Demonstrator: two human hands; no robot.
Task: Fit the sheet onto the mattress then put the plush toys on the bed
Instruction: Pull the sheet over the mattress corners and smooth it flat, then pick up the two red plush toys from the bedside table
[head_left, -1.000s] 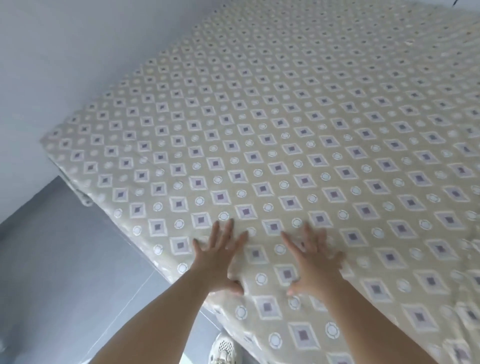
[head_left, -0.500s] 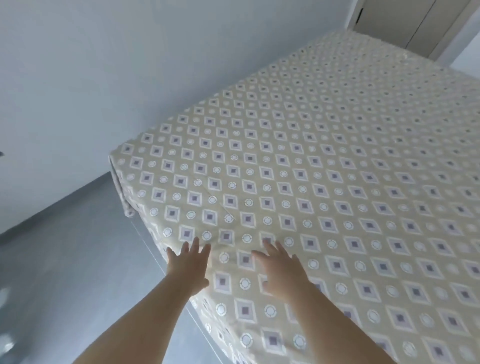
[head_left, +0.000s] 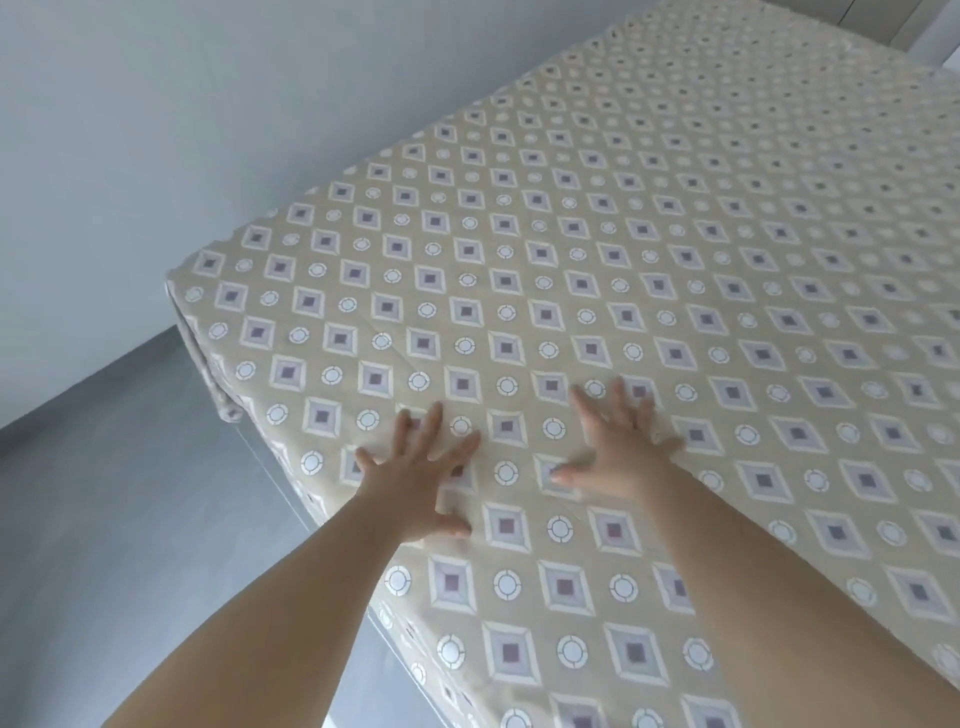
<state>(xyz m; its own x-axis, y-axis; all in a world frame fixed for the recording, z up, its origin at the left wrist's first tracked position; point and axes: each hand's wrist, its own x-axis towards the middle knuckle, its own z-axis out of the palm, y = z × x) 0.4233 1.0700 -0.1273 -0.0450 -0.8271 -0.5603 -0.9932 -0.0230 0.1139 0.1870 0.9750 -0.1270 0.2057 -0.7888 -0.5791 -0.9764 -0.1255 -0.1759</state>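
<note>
Beige diamond-and-circle patterned fitted sheet (head_left: 597, 270) covers mattress, corner at frame left wrapped. Left hand (head_left: 415, 478), right hand (head_left: 615, 447) flat, fingers spread, smoothing. Plush toys not visible; placing left.

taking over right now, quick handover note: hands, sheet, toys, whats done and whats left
Left hand: open, flat on the patterned sheet near its near edge.
Right hand: open, flat on the sheet beside it.
Sheet: covers all the top in view, pulled down over the left corner.
Plush toys: none in view.
Done: sheet looks fitted here.
Left: likely smoothing, checking unseen corners, then placing the toys.
</note>
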